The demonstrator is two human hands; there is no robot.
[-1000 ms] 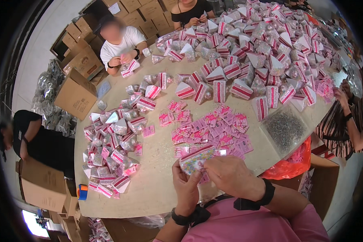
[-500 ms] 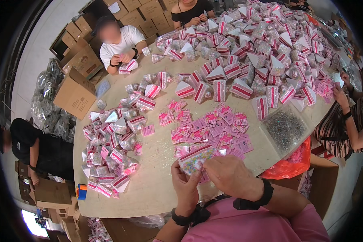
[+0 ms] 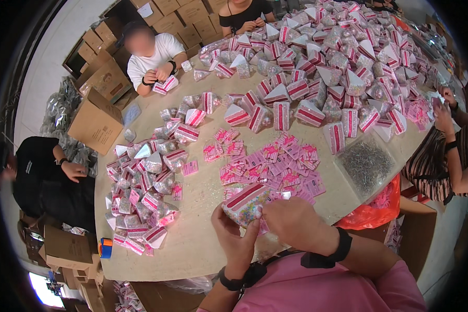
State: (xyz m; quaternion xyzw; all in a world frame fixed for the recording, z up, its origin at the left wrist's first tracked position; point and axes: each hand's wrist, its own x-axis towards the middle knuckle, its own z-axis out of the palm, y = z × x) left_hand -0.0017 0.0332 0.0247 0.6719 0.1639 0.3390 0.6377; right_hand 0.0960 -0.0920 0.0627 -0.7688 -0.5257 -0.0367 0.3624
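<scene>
Little has moved: head view, we still see the left hand and right hand pinching a small bag of coloured beads above the desk, beside loose pink cards.

Bead-filled pouch, pink-striped header

- The right hand covers the near right part of the small clear packet; its lower edge is hidden.
- Contents of the clear tray: too small to identify.
- The person in the striped top at far right is cut off by the picture's rim.
- Far packets on the bench blur together.
</scene>
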